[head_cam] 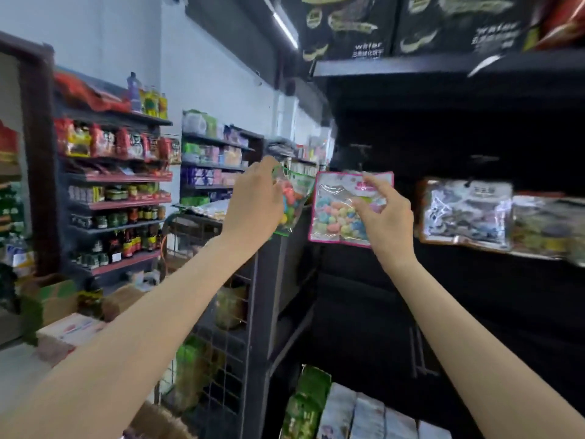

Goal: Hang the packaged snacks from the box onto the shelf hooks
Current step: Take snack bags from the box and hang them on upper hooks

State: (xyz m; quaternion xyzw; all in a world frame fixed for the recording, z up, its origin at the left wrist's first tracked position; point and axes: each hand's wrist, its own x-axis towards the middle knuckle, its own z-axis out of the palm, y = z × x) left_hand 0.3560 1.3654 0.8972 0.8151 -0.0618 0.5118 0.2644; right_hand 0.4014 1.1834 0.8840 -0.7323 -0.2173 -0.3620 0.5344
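Observation:
My left hand point(258, 198) is raised at chest height and grips a green-edged clear bag of coloured sweets point(294, 198) by its top. To its right hangs a pink-edged bag of pastel sweets point(335, 213) against the dark shelf unit point(443, 141). My right hand point(384, 213) is in front of that pink bag, forefinger touching its upper edge and the other fingers curled near its face. Whether the pink bag's hole sits on a hook is hidden. The box is not clearly in view.
More snack bags point(468, 213) hang to the right on the same dark unit. Packets point(335, 410) stand on a low shelf below. A wire rack point(221, 337) with goods stands lower centre. Stocked store shelves point(117, 191) line the left; cartons point(69, 331) lie on the floor.

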